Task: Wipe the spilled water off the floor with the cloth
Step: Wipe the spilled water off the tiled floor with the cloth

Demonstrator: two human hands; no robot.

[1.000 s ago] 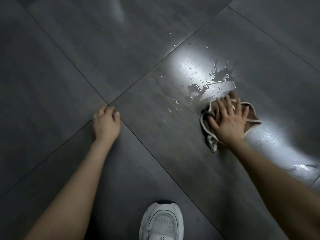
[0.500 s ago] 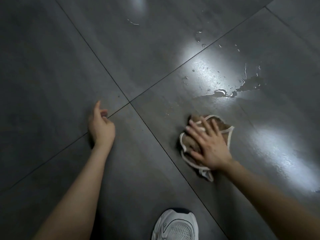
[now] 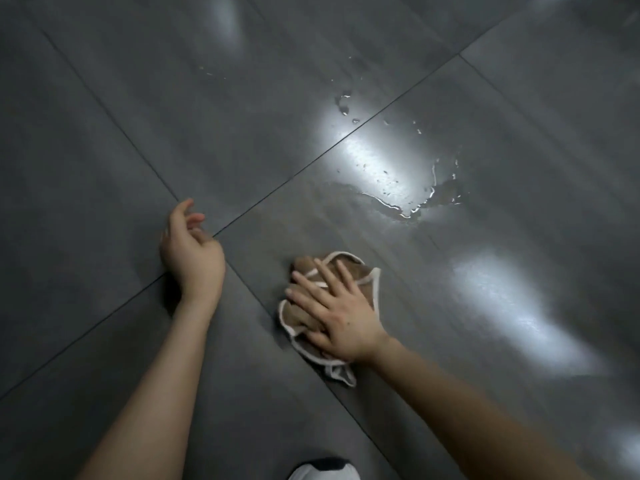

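Right hand: I am pressing my right hand (image 3: 341, 315) flat on the cloth (image 3: 363, 277), fingers spread wide and laid over it rather than curled around it.
Cloth: it is lying bunched on the floor (image 3: 104, 133), brown with a pale hem, and sitting across a grout line near me; part of its hem is trailing out toward me past the heel of my palm.
Left hand: my left hand (image 3: 192, 252) is hanging loosely curled beside the crossing of the grout lines, holding nothing; I cannot tell whether it is touching the tile or hovering just over it.
Water: the puddle (image 3: 415, 206) is sitting well apart from the cloth, farther away and to the right, with its edge catching the light; small droplets (image 3: 344, 103) are scattered beyond it, across the next grout line.
Step in hand: I judge that I am mid-wipe, with the cloth at the near end of a stroke and plenty of water not yet taken up.
Doing it well: I am aiming to keep the palm flat and the weight even, push the cloth out past the puddle's far edge, then draw the water in toward me rather than smearing it sideways.
Watching for: the loose hem is likely to fold under, and a wet tile near my shoe (image 3: 323, 472) is a slipping risk.
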